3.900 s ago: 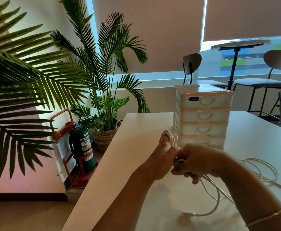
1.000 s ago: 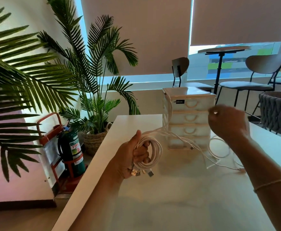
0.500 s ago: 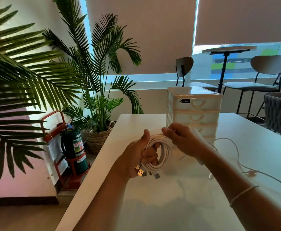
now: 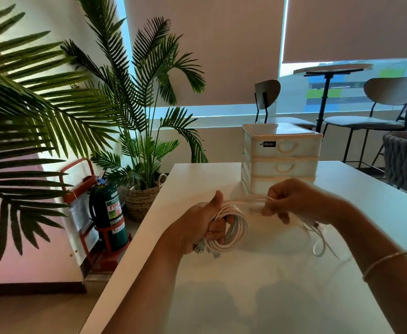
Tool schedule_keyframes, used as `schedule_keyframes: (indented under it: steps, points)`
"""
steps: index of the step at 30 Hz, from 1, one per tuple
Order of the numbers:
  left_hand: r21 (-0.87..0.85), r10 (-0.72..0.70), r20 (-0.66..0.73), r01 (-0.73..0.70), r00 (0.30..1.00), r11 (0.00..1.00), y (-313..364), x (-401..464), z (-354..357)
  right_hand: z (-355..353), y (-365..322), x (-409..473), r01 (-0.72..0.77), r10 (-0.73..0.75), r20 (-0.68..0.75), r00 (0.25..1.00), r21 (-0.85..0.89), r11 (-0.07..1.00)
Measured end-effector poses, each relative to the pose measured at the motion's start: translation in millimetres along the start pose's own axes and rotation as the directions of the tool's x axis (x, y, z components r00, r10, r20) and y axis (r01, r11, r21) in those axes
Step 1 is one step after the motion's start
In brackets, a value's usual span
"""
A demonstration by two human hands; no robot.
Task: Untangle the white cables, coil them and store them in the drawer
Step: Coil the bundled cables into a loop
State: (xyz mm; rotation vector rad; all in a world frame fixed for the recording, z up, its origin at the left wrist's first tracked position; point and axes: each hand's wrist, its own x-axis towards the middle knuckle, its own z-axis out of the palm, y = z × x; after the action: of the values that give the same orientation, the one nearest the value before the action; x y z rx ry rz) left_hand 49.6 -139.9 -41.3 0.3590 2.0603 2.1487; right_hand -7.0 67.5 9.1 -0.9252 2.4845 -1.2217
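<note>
My left hand (image 4: 203, 224) grips a round coil of white cable (image 4: 237, 231) above the white table (image 4: 246, 297), thumb up; two metal plugs hang below the fist. My right hand (image 4: 291, 201) pinches the free strands running off the coil's top, a hand's width to its right. The loose cable tail (image 4: 319, 242) droops from that hand and loops on the table. Behind both hands stands the cream drawer unit (image 4: 282, 153), its visible drawers closed, its lower part hidden by my right hand.
The table's left edge (image 4: 135, 239) drops to the floor. Beside it stand a green fire extinguisher (image 4: 108, 213) in a red stand and potted palms (image 4: 139, 150). Chairs and a round high table (image 4: 330, 68) sit behind, a grey woven seat (image 4: 405, 160) at far right.
Over the last second my right hand came back from far right to the coil, laid on another turn, and now draws the strand out to the right again. The loose tail is shorter.
</note>
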Motion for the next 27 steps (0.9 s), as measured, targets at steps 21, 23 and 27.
schedule_keyframes:
  steps: [21, 23, 27]
  points:
    - [-0.037, -0.019, -0.003, 0.019, 1.000, 0.999, -2, 1, 2, -22, 23, -13, -0.304, -0.105, -0.633, 0.767, -0.503, 0.809]
    - [-0.053, -0.020, 0.006, 0.020, 1.000, 0.998, -2, 2, 2, -4, -2, -22, 0.008, -0.311, -0.497, 0.810, -0.522, 0.853]
    - [-0.081, -0.016, 0.016, 0.018, 1.000, 0.997, -2, 2, 3, 43, -3, -15, 0.092, -0.320, -0.260, 0.911, -0.629, 0.772]
